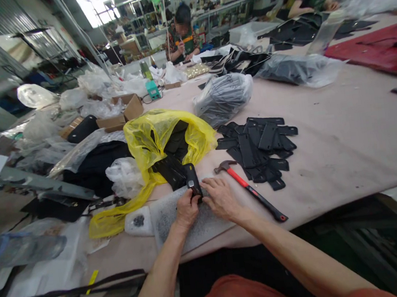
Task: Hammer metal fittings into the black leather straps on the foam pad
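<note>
A small black flat piece (192, 175) with a slot near its top and a shiny metal spot stands over a grey speckled slab (178, 221). My left hand (188, 208) is closed, pinching the piece by its lower edge. From the other side my right hand (219, 196) has its fingertips closed against the piece's lower right edge. Just right of that hand lies a claw hammer (245, 186) with a red and black handle. Beyond the hands, a yellow plastic bag (140, 135) gapes around more black pieces.
A loose pile of similar black pieces (262, 146) lies right of the bag. Left of the slab sits a white dish (130, 226) holding small dark bits. A filled clear bag (224, 96) stands farther back. A co-worker (183, 36) sits across the table.
</note>
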The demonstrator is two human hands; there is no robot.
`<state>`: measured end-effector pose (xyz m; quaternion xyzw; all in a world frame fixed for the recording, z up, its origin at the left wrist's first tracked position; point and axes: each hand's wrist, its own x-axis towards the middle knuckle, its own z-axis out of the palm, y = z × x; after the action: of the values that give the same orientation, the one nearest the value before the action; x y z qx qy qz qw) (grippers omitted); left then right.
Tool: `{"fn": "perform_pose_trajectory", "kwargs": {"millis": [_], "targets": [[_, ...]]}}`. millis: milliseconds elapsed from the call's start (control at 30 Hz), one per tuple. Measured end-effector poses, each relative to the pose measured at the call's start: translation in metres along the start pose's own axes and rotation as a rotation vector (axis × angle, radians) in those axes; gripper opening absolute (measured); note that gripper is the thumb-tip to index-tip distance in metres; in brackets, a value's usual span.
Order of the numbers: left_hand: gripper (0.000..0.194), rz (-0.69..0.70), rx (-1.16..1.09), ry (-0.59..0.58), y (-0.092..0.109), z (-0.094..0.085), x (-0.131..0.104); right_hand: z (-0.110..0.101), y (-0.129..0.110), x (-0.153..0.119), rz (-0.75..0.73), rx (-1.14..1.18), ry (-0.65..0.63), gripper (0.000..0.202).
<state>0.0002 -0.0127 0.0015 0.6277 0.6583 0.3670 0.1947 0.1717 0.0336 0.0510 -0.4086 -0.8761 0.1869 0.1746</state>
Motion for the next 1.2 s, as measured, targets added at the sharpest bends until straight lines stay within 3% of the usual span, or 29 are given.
{"fn": "perform_pose_trajectory", "kwargs": {"millis": [133, 333, 533, 700, 833, 1033, 1200], "targets": [[0.018, -0.066, -0.107, 0.015, -0.001, -0.001, 0.003, 0.027, -0.004, 0.010, 0.046, 0.050, -0.009, 0.042], [0.022, -0.288, -0.333, 0.218, -0.005, -0.015, 0.013, 0.029, 0.002, 0.009, 0.061, 0.086, -0.010, 0.044], [0.020, -0.205, -0.233, 0.146, -0.014, -0.014, 0.004, 0.031, 0.005, 0.011, 0.078, 0.159, 0.005, 0.044], [0.018, -0.162, -0.183, 0.145, -0.015, -0.009, 0.003, 0.033, 0.008, 0.013, 0.106, 0.199, 0.025, 0.030], [0.019, -0.153, -0.170, 0.145, -0.015, -0.010, 0.004, 0.032, 0.007, 0.037, 0.275, 0.121, 0.073, 0.036], [0.020, -0.144, -0.191, 0.158, -0.014, -0.011, 0.003, 0.037, -0.001, 0.093, 0.479, 0.010, -0.039, 0.024], [0.015, -0.245, -0.176, 0.324, -0.012, -0.016, -0.001, 0.033, 0.001, 0.106, 0.542, 0.044, -0.027, 0.020]]}}
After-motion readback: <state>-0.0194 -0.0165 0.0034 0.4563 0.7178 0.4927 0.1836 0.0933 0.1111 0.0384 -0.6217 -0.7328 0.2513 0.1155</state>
